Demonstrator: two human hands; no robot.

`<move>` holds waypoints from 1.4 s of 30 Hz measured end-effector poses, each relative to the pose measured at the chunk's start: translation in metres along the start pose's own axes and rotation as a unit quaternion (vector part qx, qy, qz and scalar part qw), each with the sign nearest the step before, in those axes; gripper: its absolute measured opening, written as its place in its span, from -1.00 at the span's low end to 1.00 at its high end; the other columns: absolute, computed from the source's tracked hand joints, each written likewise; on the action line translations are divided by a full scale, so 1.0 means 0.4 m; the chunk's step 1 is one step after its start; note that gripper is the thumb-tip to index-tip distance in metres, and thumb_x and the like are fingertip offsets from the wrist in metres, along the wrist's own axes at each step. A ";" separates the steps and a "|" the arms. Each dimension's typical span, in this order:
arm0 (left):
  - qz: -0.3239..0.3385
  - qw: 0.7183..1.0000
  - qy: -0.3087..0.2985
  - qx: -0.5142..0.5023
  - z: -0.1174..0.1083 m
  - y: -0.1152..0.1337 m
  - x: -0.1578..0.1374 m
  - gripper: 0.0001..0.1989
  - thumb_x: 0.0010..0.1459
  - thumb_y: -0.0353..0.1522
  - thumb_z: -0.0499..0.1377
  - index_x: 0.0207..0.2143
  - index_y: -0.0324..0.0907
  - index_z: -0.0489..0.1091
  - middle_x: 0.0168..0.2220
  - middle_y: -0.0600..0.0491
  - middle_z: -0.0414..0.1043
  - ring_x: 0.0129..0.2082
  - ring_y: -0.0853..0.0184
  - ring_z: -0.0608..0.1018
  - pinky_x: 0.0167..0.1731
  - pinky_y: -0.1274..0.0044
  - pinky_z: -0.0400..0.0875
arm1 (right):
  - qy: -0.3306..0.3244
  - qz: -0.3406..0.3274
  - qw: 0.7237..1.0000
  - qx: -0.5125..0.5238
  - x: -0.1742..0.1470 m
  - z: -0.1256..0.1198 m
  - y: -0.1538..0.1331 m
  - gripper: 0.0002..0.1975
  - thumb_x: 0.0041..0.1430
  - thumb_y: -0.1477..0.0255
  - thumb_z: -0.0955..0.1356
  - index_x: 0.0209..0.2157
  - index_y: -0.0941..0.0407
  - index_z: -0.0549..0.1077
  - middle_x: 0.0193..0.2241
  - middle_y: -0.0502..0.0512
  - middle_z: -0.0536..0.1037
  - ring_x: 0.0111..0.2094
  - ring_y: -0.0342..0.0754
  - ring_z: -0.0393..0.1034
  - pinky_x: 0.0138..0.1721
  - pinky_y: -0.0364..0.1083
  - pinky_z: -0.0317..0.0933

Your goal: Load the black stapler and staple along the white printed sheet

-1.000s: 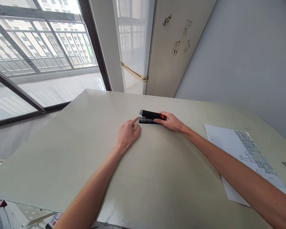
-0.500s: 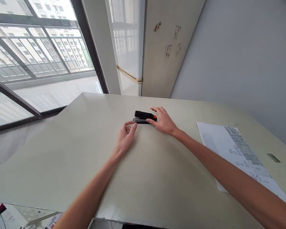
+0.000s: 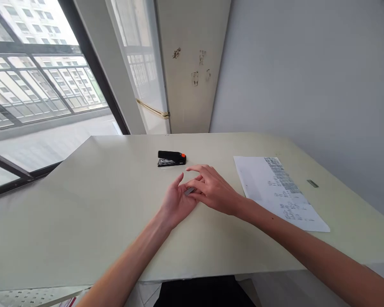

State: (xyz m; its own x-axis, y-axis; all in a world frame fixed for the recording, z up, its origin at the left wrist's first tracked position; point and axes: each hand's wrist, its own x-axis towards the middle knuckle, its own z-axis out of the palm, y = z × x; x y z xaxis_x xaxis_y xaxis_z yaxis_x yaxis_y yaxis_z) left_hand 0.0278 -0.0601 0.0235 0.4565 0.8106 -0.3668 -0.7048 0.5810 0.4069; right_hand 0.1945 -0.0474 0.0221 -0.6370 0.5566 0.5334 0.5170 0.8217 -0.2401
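A black stapler point(image 3: 172, 158) with an orange button lies on the table beyond my hands, its top arm tilted up a little from the base. Neither hand touches it. My left hand point(image 3: 180, 202) is open, palm up, with the thumb apart. Over that palm, the thumb and fingers of my right hand point(image 3: 213, 192) pinch a small grey strip of staples point(image 3: 189, 191). The right fingers partly cover both the strip and the left fingers.
To the right lie printed paper sheets point(image 3: 262, 179), partly under my right forearm. Farther right is a small flat grey-green strip point(image 3: 312, 183). The pale table point(image 3: 83, 221) ends at a wall; a fridge point(image 3: 192, 102) and window stand behind.
Both hands have left the stapler and come nearer to me, meeting over the table. A small grey strip now shows between them. The view has turned to the right.
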 end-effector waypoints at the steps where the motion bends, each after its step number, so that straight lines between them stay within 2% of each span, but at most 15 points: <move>1: 0.000 1.000 -0.012 0.025 0.005 -0.014 0.009 -0.53 0.51 -0.23 -0.04 0.06 -0.39 0.54 -0.31 -0.16 0.60 -0.40 0.27 0.62 -0.31 0.51 0.51 | 0.005 -0.005 1.000 -0.009 -0.014 -0.015 0.003 -0.84 0.46 0.43 0.32 -0.11 0.07 0.58 0.23 0.30 0.44 0.21 0.16 0.36 0.17 0.22 0.34; 3: 0.040 0.987 -0.021 0.151 0.006 -0.037 0.032 -0.53 0.50 -0.20 -0.03 -0.04 -0.33 0.58 -0.31 -0.16 0.59 -0.36 0.25 0.62 -0.26 0.49 0.52 | 0.013 -0.006 1.000 -0.023 -0.051 -0.048 0.014 -0.82 0.48 0.39 0.31 -0.13 0.05 0.57 0.18 0.28 0.49 0.22 0.16 0.36 0.16 0.21 0.34; 5: 0.114 0.943 -0.008 0.313 -0.005 -0.046 0.057 -0.58 0.48 -0.17 0.05 -0.14 -0.26 0.61 -0.26 -0.16 0.61 -0.27 0.21 0.63 -0.19 0.47 0.52 | 0.024 0.022 0.999 -0.038 -0.110 -0.085 0.040 -0.83 0.48 0.34 0.32 -0.10 0.04 0.56 0.16 0.26 0.51 0.20 0.15 0.38 0.16 0.21 0.34; 7: 0.168 0.901 0.006 0.399 -0.026 -0.034 0.072 -0.77 0.37 -0.24 0.24 -0.22 -0.20 0.61 -0.21 -0.11 0.61 -0.21 0.24 0.62 -0.16 0.55 0.48 | 0.032 0.084 0.994 -0.066 -0.197 -0.127 0.087 -0.83 0.48 0.31 0.33 -0.08 0.05 0.55 0.17 0.25 0.51 0.18 0.14 0.40 0.16 0.19 0.33; 9: 0.191 0.875 0.016 0.446 -0.051 -0.001 0.071 -0.89 0.25 -0.33 0.37 -0.31 -0.19 0.61 -0.27 -0.05 0.60 -0.28 0.32 0.58 -0.25 0.63 0.44 | 0.025 0.172 0.978 -0.114 -0.311 -0.176 0.151 -0.81 0.47 0.28 0.32 -0.10 0.04 0.55 0.16 0.21 0.51 0.17 0.13 0.42 0.17 0.16 0.32; 12: 0.213 0.834 0.035 0.507 -0.084 0.062 0.041 -0.79 0.22 -0.22 0.39 -0.31 -0.21 0.61 -0.38 -0.02 0.55 -0.44 0.36 0.49 -0.43 0.62 0.37 | 0.009 0.326 0.925 -0.197 -0.496 -0.252 0.250 -0.74 0.42 0.18 0.31 -0.17 0.02 0.56 0.11 0.14 0.54 0.12 0.14 0.45 0.11 0.14 0.35; 15: 0.232 0.795 0.052 0.557 -0.102 0.104 0.005 -0.62 0.19 -0.02 0.36 -0.28 -0.17 0.60 -0.39 0.01 0.53 -0.42 0.32 0.47 -0.41 0.56 0.38 | 0.024 0.401 0.886 -0.234 -0.635 -0.309 0.321 -0.64 0.39 0.15 0.26 -0.22 0.08 0.57 0.00 0.27 0.58 -0.02 0.23 0.50 -0.09 0.16 0.41; 17: 0.240 0.772 0.059 0.586 -0.107 0.112 -0.008 -0.52 0.17 0.10 0.31 -0.27 -0.15 0.59 -0.39 0.03 0.52 -0.40 0.30 0.47 -0.36 0.52 0.40 | 0.037 0.440 0.861 -0.254 -0.686 -0.327 0.348 -0.61 0.39 0.15 0.23 -0.21 0.10 0.57 -0.04 0.31 0.58 -0.09 0.23 0.51 -0.17 0.15 0.40; 20: 0.243 0.745 0.063 0.619 -0.116 0.109 -0.022 -0.44 0.16 0.18 0.26 -0.25 -0.14 0.57 -0.36 0.03 0.53 -0.38 0.29 0.47 -0.32 0.48 0.40 | 0.054 0.476 0.833 -0.276 -0.710 -0.329 0.365 -0.58 0.38 0.15 0.22 -0.15 0.14 0.57 -0.03 0.38 0.57 -0.06 0.30 0.48 -0.14 0.20 0.38; 23: 0.241 0.728 0.065 0.639 -0.137 0.112 -0.055 -0.43 0.16 0.19 0.25 -0.25 -0.14 0.57 -0.36 0.02 0.53 -0.38 0.28 0.47 -0.31 0.47 0.39 | 0.067 0.486 0.824 -0.283 -0.705 -0.310 0.354 -0.53 0.38 0.16 0.21 0.00 0.21 0.54 0.03 0.47 0.54 0.02 0.41 0.45 -0.08 0.28 0.38; 26: 0.240 0.704 0.066 0.665 -0.171 0.125 -0.114 -0.46 0.24 0.16 0.20 -0.22 -0.13 0.56 -0.37 0.04 0.53 -0.37 0.27 0.47 -0.29 0.47 0.38 | 0.073 0.470 0.838 -0.266 -0.690 -0.277 0.311 -0.49 0.42 0.17 0.18 0.16 0.20 0.44 0.11 0.46 0.52 0.12 0.39 0.42 0.02 0.29 0.38; 29: 0.247 0.677 0.072 0.689 -0.203 0.138 -0.173 -0.48 0.31 0.13 0.15 -0.19 -0.13 0.55 -0.36 0.04 0.53 -0.34 0.27 0.47 -0.25 0.48 0.39 | 0.060 0.434 0.869 -0.229 -0.669 -0.235 0.250 -0.47 0.47 0.13 0.15 0.26 0.13 0.37 0.24 0.32 0.47 0.27 0.28 0.34 0.22 0.23 0.31; 32: 0.257 0.676 0.081 0.686 -0.222 0.141 -0.208 -0.49 0.32 0.12 0.15 -0.19 -0.13 0.55 -0.35 0.04 0.53 -0.33 0.27 0.48 -0.25 0.48 0.39 | 0.030 0.411 0.890 -0.195 -0.647 -0.192 0.197 -0.40 0.49 0.05 0.13 0.33 0.09 0.31 0.39 0.22 0.34 0.43 0.21 0.14 0.38 0.20 0.14; 36: 0.269 0.684 0.087 0.673 -0.239 0.131 -0.215 -0.47 0.30 0.13 0.16 -0.19 -0.14 0.55 -0.35 0.04 0.53 -0.36 0.29 0.49 -0.28 0.49 0.40 | -0.031 0.428 0.886 -0.176 -0.633 -0.146 0.167 -0.29 0.48 -0.04 0.06 0.40 0.10 0.26 0.50 0.22 0.14 0.53 0.23 -0.11 0.48 0.27 -0.08; 42: 0.297 0.682 0.096 0.662 -0.266 0.114 -0.209 -0.44 0.28 0.15 0.15 -0.18 -0.15 0.55 -0.31 0.01 0.55 -0.35 0.28 0.53 -0.28 0.47 0.42 | -0.052 0.442 0.877 -0.179 -0.637 -0.127 0.167 -0.26 0.47 -0.05 0.03 0.41 0.09 0.27 0.50 0.20 0.11 0.52 0.22 -0.10 0.49 0.26 -0.11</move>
State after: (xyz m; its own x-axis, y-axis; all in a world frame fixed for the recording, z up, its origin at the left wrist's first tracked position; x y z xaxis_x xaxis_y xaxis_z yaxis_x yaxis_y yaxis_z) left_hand -0.1004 -0.1092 -0.0163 0.1356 0.9807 0.1406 0.4303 -0.1862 0.8833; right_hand 0.4205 -0.1406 -0.0885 0.0642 0.9807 0.1849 0.9699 -0.0177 -0.2428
